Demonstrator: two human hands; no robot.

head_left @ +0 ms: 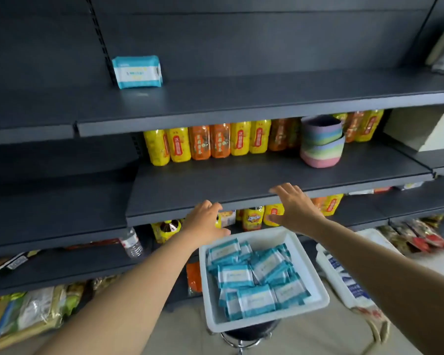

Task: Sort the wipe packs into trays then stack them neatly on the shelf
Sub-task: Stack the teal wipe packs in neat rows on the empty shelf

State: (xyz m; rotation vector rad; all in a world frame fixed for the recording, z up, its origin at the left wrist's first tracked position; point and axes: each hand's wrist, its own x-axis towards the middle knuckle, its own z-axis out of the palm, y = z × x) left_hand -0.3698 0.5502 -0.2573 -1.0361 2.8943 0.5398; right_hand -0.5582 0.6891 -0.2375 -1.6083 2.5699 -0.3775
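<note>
A white tray [310, 275] holds several teal-and-white wipe packs [254, 275] and rests on a round stool [249, 334] in front of the shelving. One more wipe pack [137, 72] stands alone on the upper dark shelf [241, 98], at its left end. Both of my arms reach out over the tray. My left hand [207, 219] hovers at the front edge of the middle shelf [241, 183], fingers spread, empty. My right hand [294, 203] is beside it, also spread and empty, over the same shelf edge.
Yellow and orange bottles [210, 143] line the back of the middle shelf, beside stacked pastel bowls [321, 142]. A second white tray [344, 275] with blue-printed packs sits at the right. Snack bags fill the lower shelves, and a water bottle [131, 243] stands there on the left.
</note>
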